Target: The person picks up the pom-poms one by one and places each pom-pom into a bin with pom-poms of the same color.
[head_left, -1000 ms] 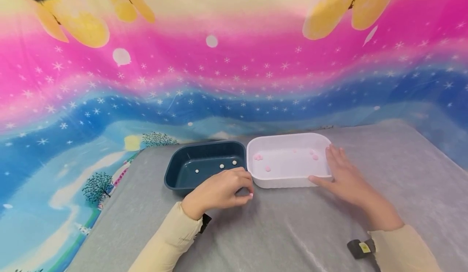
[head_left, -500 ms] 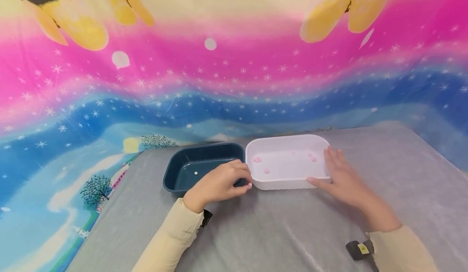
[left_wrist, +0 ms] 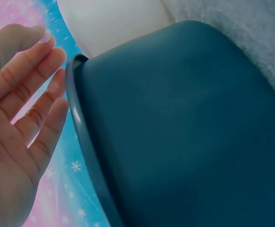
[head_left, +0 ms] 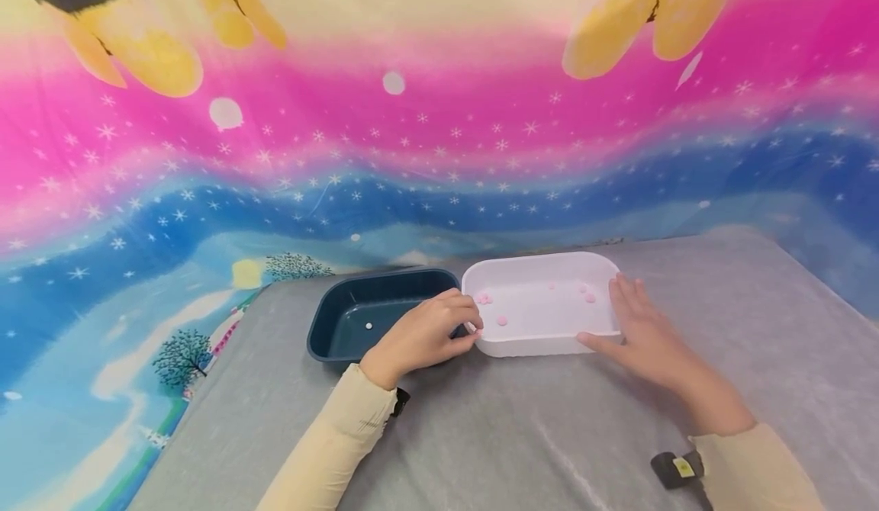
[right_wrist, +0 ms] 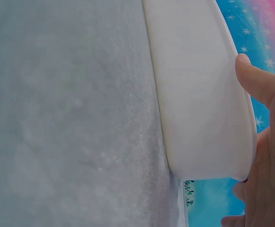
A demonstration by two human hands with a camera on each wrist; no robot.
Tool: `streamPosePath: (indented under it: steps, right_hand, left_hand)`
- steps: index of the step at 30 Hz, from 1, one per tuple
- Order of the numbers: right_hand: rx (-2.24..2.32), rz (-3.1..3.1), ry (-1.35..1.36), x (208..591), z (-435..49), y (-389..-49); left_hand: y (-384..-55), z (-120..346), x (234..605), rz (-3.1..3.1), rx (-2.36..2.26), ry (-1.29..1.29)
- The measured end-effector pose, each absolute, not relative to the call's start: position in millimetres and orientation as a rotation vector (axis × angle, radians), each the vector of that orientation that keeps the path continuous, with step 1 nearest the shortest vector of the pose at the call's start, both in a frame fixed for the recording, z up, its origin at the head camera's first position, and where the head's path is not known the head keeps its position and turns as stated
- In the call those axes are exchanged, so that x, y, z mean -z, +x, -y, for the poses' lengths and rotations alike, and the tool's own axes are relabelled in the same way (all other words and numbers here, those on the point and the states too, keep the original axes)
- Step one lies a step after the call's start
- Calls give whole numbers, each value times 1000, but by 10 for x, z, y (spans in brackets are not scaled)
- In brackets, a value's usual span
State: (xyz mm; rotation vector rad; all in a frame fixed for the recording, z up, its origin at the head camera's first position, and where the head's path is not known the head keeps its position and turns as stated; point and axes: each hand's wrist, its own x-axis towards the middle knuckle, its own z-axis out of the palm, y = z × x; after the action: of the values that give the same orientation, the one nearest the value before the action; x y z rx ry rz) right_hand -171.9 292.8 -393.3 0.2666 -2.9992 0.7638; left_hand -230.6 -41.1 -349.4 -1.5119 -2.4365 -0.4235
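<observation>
My left hand (head_left: 429, 332) pinches a small pink ball (left_wrist: 45, 37) between thumb and index finger; the other fingers are loosely bent. In the head view its fingertips overlap the left front corner of the white plastic tub (head_left: 542, 345), and the hand hides part of the dark teal tub (head_left: 323, 328). Several pink balls (head_left: 502, 320) lie scattered inside the white tub. One white ball (head_left: 368, 326) shows in the teal tub. My right hand (head_left: 645, 335) rests against the white tub's right front corner, its thumb at the front rim and its fairly straight fingers along the right side.
The two tubs stand side by side on a grey cloth-covered table (head_left: 549, 427). Behind them hangs a colourful printed backdrop (head_left: 439, 152). A black wrist camera (head_left: 673, 469) is strapped at the right sleeve.
My left hand has moved up and slightly right with the pink ball, from before the teal tub to the white tub's corner. It now covers two white balls. The right hand stays put.
</observation>
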Motion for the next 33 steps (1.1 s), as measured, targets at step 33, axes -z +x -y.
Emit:
streamPosePath:
  steps: [33]
  right_hand:
    - [-780, 3001, 266, 3951, -2932, -1726]
  left_hand:
    - [-2542, 226, 3557, 2581, 254, -1238]
